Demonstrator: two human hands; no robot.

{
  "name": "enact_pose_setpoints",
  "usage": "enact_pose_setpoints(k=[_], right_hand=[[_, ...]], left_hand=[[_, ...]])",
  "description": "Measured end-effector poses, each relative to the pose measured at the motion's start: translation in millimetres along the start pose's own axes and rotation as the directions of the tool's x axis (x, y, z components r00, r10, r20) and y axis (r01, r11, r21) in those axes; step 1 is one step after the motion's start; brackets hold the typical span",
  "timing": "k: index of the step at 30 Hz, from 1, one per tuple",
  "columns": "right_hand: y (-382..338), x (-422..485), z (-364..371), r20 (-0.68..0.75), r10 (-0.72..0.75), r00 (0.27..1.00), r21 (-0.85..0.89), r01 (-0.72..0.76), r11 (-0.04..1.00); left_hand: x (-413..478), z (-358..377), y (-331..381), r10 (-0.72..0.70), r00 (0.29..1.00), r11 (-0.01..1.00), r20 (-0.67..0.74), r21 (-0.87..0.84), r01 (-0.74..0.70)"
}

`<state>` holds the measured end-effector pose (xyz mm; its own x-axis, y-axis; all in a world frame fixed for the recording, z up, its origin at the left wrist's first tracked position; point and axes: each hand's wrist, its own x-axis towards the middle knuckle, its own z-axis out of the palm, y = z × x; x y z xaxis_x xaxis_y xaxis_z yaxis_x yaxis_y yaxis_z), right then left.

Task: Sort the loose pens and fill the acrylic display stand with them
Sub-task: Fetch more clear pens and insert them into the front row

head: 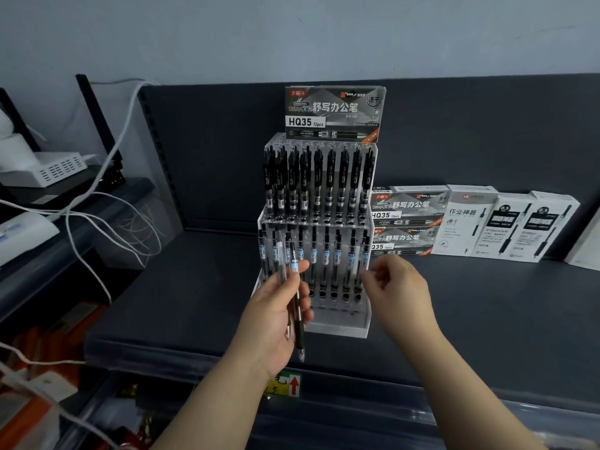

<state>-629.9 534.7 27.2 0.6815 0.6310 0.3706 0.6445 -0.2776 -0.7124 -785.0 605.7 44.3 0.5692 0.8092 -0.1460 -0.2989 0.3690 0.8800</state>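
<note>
A clear acrylic display stand [337, 329] with two tiers stands mid-shelf. Its upper tier holds several black pens [316, 180]; its lower tier holds several clear pens with blue labels [336, 264]. My left hand [276, 319] grips two or three loose pens [297, 306] in front of the stand's lower left, tips pointing down. My right hand [399, 287] hovers by the lower tier's right side, fingers loosely curled, holding nothing. A grey pen box [334, 112] sits on top of the stand.
Stacked grey pen boxes [406, 219] and white pen boxes [506, 222] line the back right of the dark shelf [194, 287]. White cables [107, 206] and devices crowd the left. A drawer with a yellow label [284, 384] lies below the shelf edge.
</note>
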Motion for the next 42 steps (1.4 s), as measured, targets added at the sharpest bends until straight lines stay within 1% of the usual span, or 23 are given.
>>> enact_pose_setpoints(k=[1, 2, 3, 5, 6, 7, 9, 11, 13, 15, 17, 19, 21, 23, 27, 29, 32, 38, 40, 42], right_hand=[[-10, -5, 0, 0.013, -0.022, 1.000, 0.049, 0.021, 0.999], [-20, -10, 1, 0.065, -0.044, 0.997, 0.106, 0.037, 0.994], [-32, -15, 3, 0.152, -0.064, 0.986, 0.169, 0.038, 0.985], [-53, -23, 10, 0.348, -0.103, 0.932, 0.284, 0.000, 0.959], [-61, -25, 16, 0.410, -0.117, 0.904, 0.311, -0.018, 0.950], [-66, -26, 22, 0.443, -0.128, 0.888, 0.309, -0.017, 0.951], [-76, -26, 34, 0.462, -0.145, 0.875, 0.264, 0.021, 0.964], [-85, -23, 44, 0.455, -0.153, 0.877, 0.255, 0.036, 0.966], [-93, -17, 51, 0.408, -0.117, 0.906, 0.290, -0.007, 0.957], [-97, -9, 57, 0.303, -0.033, 0.953, 0.318, -0.068, 0.946], [-100, -2, 63, 0.193, 0.042, 0.980, 0.325, -0.104, 0.940], [-102, 1, 71, 0.131, 0.062, 0.989, 0.299, -0.099, 0.949], [-103, 2, 80, 0.104, 0.063, 0.993, 0.235, -0.086, 0.968], [-103, 0, 89, 0.101, 0.063, 0.993, 0.152, -0.078, 0.985], [-101, -7, 105, 0.160, 0.054, 0.986, -0.014, -0.052, 0.999], [-104, -9, 110, 0.168, 0.050, 0.985, -0.086, -0.036, 0.996], [-107, -9, 111, 0.170, 0.062, 0.983, -0.147, -0.037, 0.988], [-112, -15, 110, 0.190, 0.101, 0.977, -0.209, -0.060, 0.976], [-113, -14, 112, 0.176, 0.116, 0.978, -0.222, -0.075, 0.972], [-114, -17, 110, 0.134, 0.121, 0.984, -0.179, -0.096, 0.979]], left_hand=[[1, -1, 1, -0.012, 1.000, 1.000, 0.007, -0.025, 0.012], [1, -2, 2, -0.021, 1.000, 0.999, 0.017, -0.048, 0.022], [2, -3, 4, -0.028, 0.999, 0.997, 0.028, -0.068, 0.029], [3, -9, 7, -0.022, 0.999, 0.997, 0.049, -0.077, 0.026], [4, -12, 9, -0.011, 0.998, 0.998, 0.056, -0.069, 0.015], [4, -16, 11, 0.002, 0.998, 0.998, 0.062, -0.060, 0.002], [6, -25, 16, 0.022, 0.997, 0.999, 0.076, -0.043, -0.018], [9, -36, 23, 0.037, 0.996, 0.999, 0.084, -0.030, -0.035], [12, -49, 29, 0.076, 0.995, 0.997, 0.063, -0.004, -0.076], [18, -63, 32, 0.123, 0.992, 0.990, 0.011, 0.065, -0.123], [24, -76, 35, 0.134, 0.990, 0.985, -0.042, 0.120, -0.128], [30, -87, 36, 0.128, 0.990, 0.980, -0.066, 0.162, -0.116], [33, -95, 38, 0.124, 0.990, 0.979, -0.074, 0.171, -0.110], [34, -100, 39, 0.121, 0.990, 0.981, -0.076, 0.164, -0.108], [37, -108, 39, 0.099, 0.991, 0.988, -0.091, 0.126, -0.087], [37, -111, 39, 0.091, 0.993, 0.989, -0.070, 0.123, -0.082], [35, -114, 38, 0.091, 0.996, 0.988, -0.019, 0.130, -0.088], [28, -118, 39, 0.099, 0.992, 0.980, 0.082, 0.162, -0.112], [25, -120, 38, 0.095, 0.992, 0.982, 0.089, 0.158, -0.108], [23, -122, 41, 0.098, 0.991, 0.983, 0.089, 0.145, -0.110]])
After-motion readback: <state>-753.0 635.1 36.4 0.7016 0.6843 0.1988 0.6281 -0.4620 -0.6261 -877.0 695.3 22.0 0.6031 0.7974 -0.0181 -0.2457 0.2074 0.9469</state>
